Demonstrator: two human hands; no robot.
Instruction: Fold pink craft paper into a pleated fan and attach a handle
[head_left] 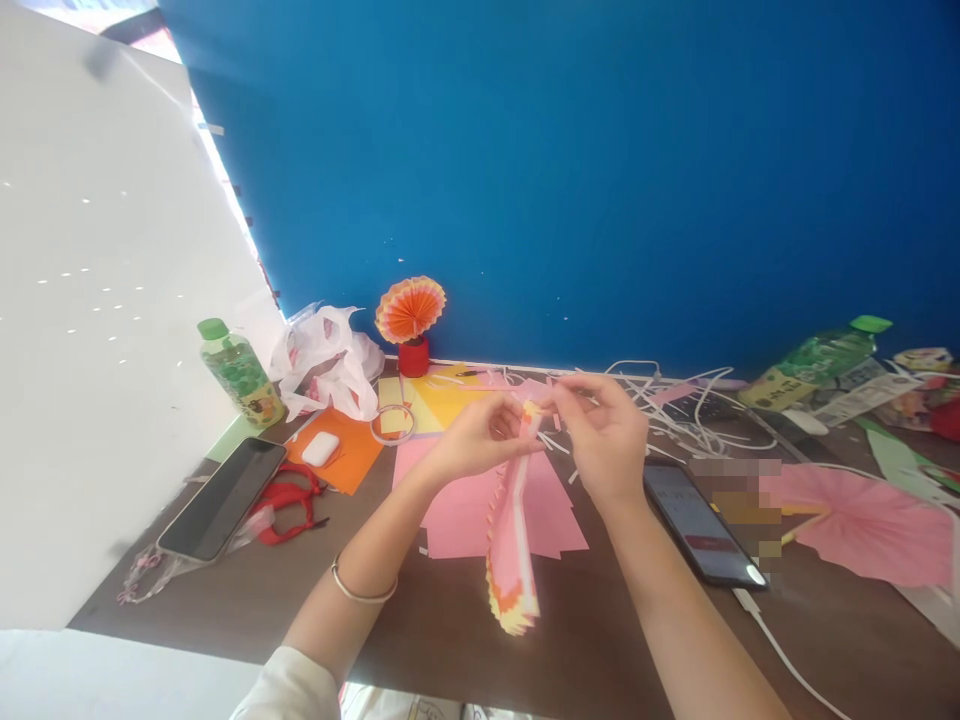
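A long pleated strip of pink paper [517,520] with orange and yellow scalloped edges hangs down over the table, its lower end slightly fanned. My left hand [484,438] grips it near the upper end, thumb and fingers closed round the folds. At the top, my right hand [606,440] is closed in a pinch against the strip's end. A thin pinkish line runs leftward from those fingertips; I cannot tell what it is. Beneath lie several pink paper sheets [457,520].
Left: a bottle [244,372], dark phone [221,500], white case [320,449], red-handled scissors [289,500], plastic bag [330,350] and tape ring [392,424]. Behind stands an orange paper fan [411,308] in a red pot [414,356]. Right: a lit phone [701,525], pink fan [874,525], cables and bottle [817,365].
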